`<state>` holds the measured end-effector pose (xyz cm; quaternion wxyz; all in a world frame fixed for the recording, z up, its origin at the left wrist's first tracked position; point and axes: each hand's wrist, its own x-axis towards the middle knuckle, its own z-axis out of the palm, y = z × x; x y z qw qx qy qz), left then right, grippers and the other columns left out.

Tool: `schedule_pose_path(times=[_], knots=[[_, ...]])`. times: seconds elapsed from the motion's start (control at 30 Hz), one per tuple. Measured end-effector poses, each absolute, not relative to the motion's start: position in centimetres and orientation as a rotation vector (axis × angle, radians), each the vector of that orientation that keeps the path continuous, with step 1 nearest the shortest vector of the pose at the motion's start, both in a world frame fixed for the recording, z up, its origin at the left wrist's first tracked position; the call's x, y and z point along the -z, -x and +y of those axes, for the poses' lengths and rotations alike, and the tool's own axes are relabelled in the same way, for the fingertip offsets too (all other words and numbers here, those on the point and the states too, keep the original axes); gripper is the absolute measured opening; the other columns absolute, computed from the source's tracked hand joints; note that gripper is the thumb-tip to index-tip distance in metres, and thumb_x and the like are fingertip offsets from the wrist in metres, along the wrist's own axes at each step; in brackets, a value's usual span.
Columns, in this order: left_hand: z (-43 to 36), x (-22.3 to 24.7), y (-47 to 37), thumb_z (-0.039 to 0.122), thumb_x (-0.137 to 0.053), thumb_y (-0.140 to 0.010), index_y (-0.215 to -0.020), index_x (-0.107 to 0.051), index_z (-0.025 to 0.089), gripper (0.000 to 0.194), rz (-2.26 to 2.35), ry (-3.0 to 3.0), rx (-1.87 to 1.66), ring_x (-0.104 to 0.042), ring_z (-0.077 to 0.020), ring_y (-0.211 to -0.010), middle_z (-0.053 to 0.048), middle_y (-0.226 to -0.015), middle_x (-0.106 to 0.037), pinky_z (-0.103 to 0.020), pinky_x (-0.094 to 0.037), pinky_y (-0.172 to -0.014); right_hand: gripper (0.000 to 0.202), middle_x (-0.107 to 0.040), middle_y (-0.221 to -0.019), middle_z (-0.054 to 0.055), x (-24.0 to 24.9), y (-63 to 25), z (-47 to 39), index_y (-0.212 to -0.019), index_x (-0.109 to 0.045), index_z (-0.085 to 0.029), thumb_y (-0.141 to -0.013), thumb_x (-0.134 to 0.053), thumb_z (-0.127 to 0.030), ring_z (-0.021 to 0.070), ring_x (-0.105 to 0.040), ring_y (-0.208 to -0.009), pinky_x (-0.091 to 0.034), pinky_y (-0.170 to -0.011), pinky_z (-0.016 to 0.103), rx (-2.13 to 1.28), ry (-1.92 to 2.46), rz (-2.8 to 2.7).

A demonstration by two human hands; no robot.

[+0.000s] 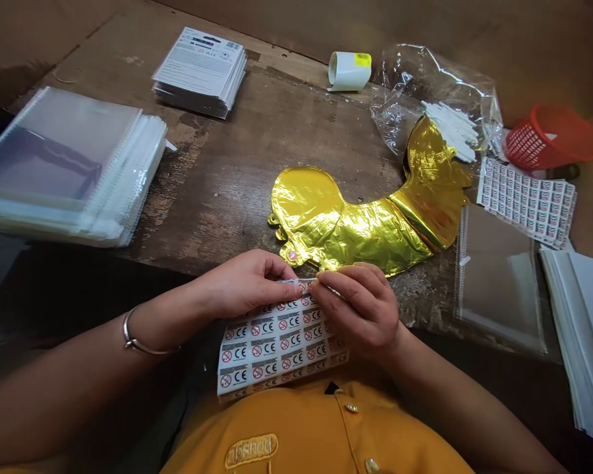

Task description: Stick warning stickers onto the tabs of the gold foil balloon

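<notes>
A white sheet of CE-mark stickers (271,342) hangs between my two hands, against my orange shirt at the table's front edge. My left hand (252,286) pinches its top edge between thumb and fingers. At the same edge, the fingertips of my right hand (358,306) are pressed together; whether a loosened sticker is between them is hidden. Just beyond my hands lies a flat gold foil balloon (321,210), curved and folded over at its right part. A small round red-and-white mark shows on its tab near my left thumb.
Clear plastic sleeves (64,145) are stacked at left, printed cards (197,66) behind. At the back lie a white roll (350,71) and a clear bag (395,125) with white sticks (452,128). Rightward are a red basket (528,141), another sticker sheet (528,201), and white sheets (568,329).
</notes>
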<state>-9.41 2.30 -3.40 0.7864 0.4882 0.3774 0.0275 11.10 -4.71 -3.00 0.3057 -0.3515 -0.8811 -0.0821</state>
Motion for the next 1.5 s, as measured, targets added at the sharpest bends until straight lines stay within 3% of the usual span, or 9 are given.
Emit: schedule_pose_path(times=[0.27,0.6,0.73,0.93,1.0,1.1,1.23,1.3,1.5], knots=[[2.2,3.1,9.5,0.041,-0.069,-0.073,-0.076,-0.063,0.013,0.029,0.816,-1.084,-0.072,-0.049,-0.0083,-0.052,0.002,-0.063,-0.059,-0.02,-0.037,-0.049,0.019,-0.073,-0.096,0.005,2.9,-10.6,-4.6,-0.101,-0.068,-0.019,-0.082,-0.068,-0.016,0.0189,-0.061,-0.086,-0.051,-0.079,0.035,0.07,1.194,-2.215],[2.2,3.2,9.5,0.041,-0.07,-0.073,-0.075,-0.063,0.014,0.028,0.809,-1.049,-0.079,-0.051,-0.0092,-0.053,0.002,-0.064,-0.061,-0.021,-0.038,-0.05,0.021,-0.074,-0.104,0.004,2.6,-11.3,-4.7,-0.102,-0.068,-0.022,-0.09,-0.052,-0.015,0.019,-0.06,-0.087,-0.046,-0.079,0.038,0.223,1.008,-2.405],[2.1,3.4,9.5,0.041,-0.069,-0.073,-0.076,-0.063,0.014,0.027,0.819,-1.041,-0.079,-0.051,-0.009,-0.052,0.002,-0.064,-0.061,-0.021,-0.039,-0.05,0.018,-0.073,-0.101,0.01,2.8,-11.1,-4.4,-0.1,-0.066,-0.014,-0.088,-0.053,-0.012,0.0207,-0.059,-0.086,-0.047,-0.078,0.038,0.224,0.941,-2.415],[2.5,2.6,10.0,0.041,-0.06,-0.082,-0.083,-0.065,0.016,0.026,0.808,-1.362,-0.057,-0.058,-0.013,-0.059,-0.001,-0.07,-0.065,-0.023,-0.043,-0.053,0.011,-0.067,-0.092,0.01,1.9,-10.1,-4.5,-0.093,-0.06,-0.015,-0.085,-0.056,-0.009,0.0201,-0.057,-0.085,-0.05,-0.078,0.037,-0.118,1.1,-2.318],[2.5,1.8,10.5,0.037,-0.055,-0.086,-0.084,-0.067,0.017,0.023,0.889,-1.776,-0.112,-0.062,-0.0173,-0.067,-0.003,-0.075,-0.068,-0.028,-0.047,-0.061,0.008,-0.065,-0.09,0.008,1.0,-10.3,-4.2,-0.089,-0.059,-0.017,-0.086,-0.056,-0.011,0.0193,-0.058,-0.087,-0.05,-0.079,0.036,-0.321,1.218,-2.12],[2.2,1.0,11.4,0.025,-0.05,-0.09,-0.088,-0.068,0.019,0.02,0.922,-2.463,-0.295,-0.066,-0.0251,-0.092,-0.007,-0.095,-0.072,-0.041,-0.047,-0.086,0.003,-0.063,-0.089,0.005,0.2,-11.2,-2.8,-0.084,-0.06,-0.021,-0.086,-0.059,-0.019,0.0192,-0.06,-0.086,-0.05,-0.076,0.035,-0.433,1.453,-1.693],[1.9,2.1,11.6,0.01,-0.042,-0.091,-0.092,-0.065,0.017,0.024,0.616,-2.807,-0.408,-0.053,-0.0259,-0.127,-0.01,-0.132,-0.061,-0.051,-0.025,-0.115,0.007,-0.064,-0.078,0.003,1.4,-11.2,-0.4,-0.079,-0.064,-0.019,-0.083,-0.064,-0.025,0.0159,-0.059,-0.071,-0.048,-0.065,0.031,-0.608,1.577,-1.473],[1.9,3.2,11.4,0.007,-0.042,-0.09,-0.094,-0.063,0.015,0.023,0.545,-2.804,-0.382,-0.049,-0.0234,-0.131,-0.012,-0.136,-0.058,-0.051,-0.019,-0.118,0.008,-0.065,-0.078,0.003,2.7,-10.5,0.3,-0.075,-0.065,-0.018,-0.081,-0.064,-0.023,0.0167,-0.059,-0.074,-0.047,-0.069,0.033,-0.626,1.612,-1.566],[2.3,4.9,11.1,0.006,-0.047,-0.088,-0.093,-0.061,0.014,0.017,0.535,-2.775,-0.305,-0.048,-0.0222,-0.132,-0.017,-0.137,-0.055,-0.049,-0.021,-0.12,0.012,-0.063,-0.077,0.004,5.0,-9.5,0.4,-0.071,-0.064,-0.018,-0.081,-0.062,-0.025,0.018,-0.056,-0.075,-0.045,-0.071,0.036,-0.489,1.724,-1.669]])
